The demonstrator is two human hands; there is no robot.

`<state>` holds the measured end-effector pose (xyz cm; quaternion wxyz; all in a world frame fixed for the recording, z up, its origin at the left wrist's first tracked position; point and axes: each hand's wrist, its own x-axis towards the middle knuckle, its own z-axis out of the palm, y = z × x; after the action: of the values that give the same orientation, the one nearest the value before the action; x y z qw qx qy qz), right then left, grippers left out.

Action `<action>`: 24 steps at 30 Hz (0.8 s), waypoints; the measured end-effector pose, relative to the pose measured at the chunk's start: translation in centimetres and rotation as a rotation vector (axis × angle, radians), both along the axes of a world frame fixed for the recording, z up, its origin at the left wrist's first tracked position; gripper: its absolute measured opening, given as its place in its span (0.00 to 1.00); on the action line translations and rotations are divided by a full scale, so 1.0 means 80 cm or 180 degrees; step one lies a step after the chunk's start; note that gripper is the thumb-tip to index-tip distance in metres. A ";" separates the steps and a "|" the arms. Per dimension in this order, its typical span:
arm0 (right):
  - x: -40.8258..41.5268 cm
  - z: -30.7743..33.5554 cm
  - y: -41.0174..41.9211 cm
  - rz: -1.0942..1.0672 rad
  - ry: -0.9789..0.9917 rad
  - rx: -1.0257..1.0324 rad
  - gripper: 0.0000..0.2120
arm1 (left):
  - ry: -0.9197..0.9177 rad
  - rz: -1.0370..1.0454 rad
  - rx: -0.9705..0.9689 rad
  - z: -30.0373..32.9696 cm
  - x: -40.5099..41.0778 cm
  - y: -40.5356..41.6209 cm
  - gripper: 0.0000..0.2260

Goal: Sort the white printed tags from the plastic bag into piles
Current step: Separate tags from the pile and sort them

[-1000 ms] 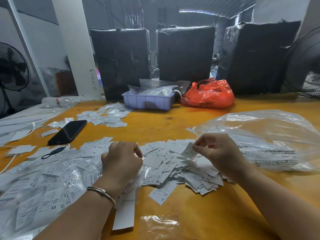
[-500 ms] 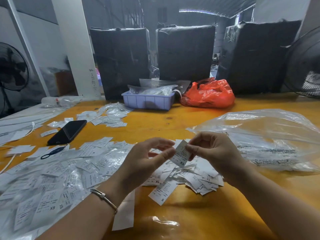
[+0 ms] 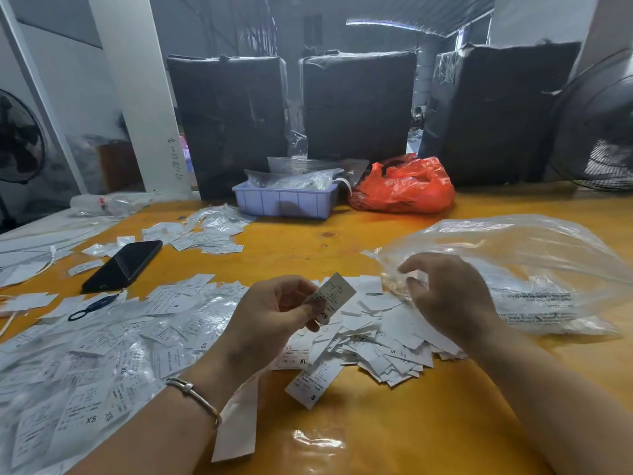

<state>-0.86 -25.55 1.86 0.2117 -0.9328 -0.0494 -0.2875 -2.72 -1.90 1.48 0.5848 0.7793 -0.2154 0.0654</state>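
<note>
— Status? Our left hand (image 3: 274, 313) pinches one white printed paper tag (image 3: 331, 296) above the yellow worktop (image 3: 428, 423); right hand (image 3: 448, 296) hovers, fingers apart, empty.

— We read its size, then lay it squarely on the matching pile.

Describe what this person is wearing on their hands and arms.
Both forearms are bare, with no sleeves in view. The left hand has a thin silver metal bangle around its wrist. The right hand shows no gloves or bracelet; rings cannot be made out on either.
</note>
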 end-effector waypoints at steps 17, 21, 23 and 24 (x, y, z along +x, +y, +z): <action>0.032 -0.013 -0.077 -0.1620 0.1025 -0.0636 0.06 | 0.0061 0.0111 0.0380 -0.003 -0.001 0.001 0.07; 0.033 -0.013 -0.075 -0.1588 0.0534 -0.0036 0.08 | 0.0088 0.0082 0.0369 -0.004 0.000 0.001 0.06; 0.030 -0.009 -0.068 -0.1501 0.0213 0.0504 0.08 | 0.0120 0.0060 0.0343 -0.005 0.000 0.001 0.06; 0.029 -0.008 -0.064 -0.1388 0.0075 0.0667 0.07 | 0.0140 0.0048 0.0329 -0.005 0.000 0.002 0.06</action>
<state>1.49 -30.68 1.25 0.2409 -0.8976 0.1857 -0.3190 -2.69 -1.77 1.09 0.5478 0.8113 -0.1997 0.0414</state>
